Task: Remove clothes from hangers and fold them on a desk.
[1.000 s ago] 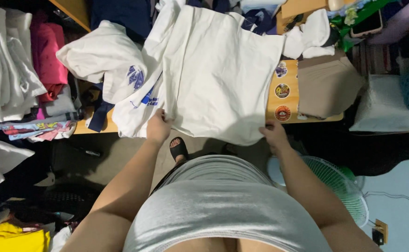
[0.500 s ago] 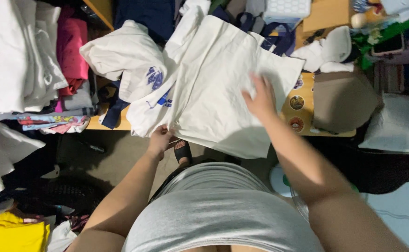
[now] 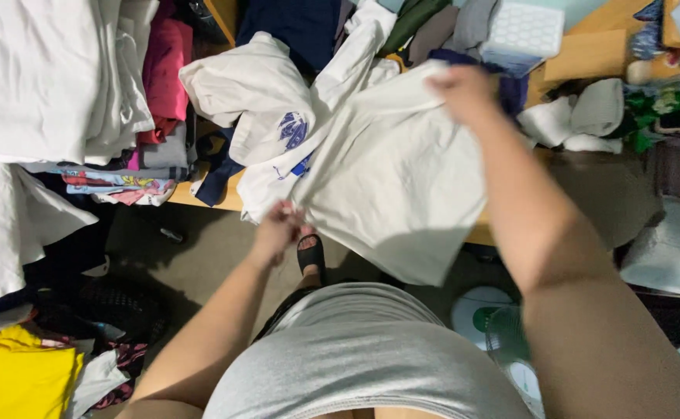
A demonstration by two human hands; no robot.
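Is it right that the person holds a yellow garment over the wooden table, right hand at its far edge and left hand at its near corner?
Not quite: the garment is white, as the head view shows. The right hand grips its far edge and the left hand its near corner, over the wooden table.

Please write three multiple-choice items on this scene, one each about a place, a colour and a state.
1. Where does the right hand grip the white shirt?
A. at its far edge
B. at its near hem
C. not at all

2. What colour is the cloth at the lower left?
A. green
B. yellow
C. black

3. How does the white shirt lie?
A. rolled into a ball
B. on a hanger
C. spread out, its near edge hanging past the table

Answers:
1. A, since the hand closes on the edge farthest from the person, while the left hand holds the near corner.
2. B, as the heap is plainly yellow.
3. C, because the cloth is stretched between both hands and droops over the table's edge.
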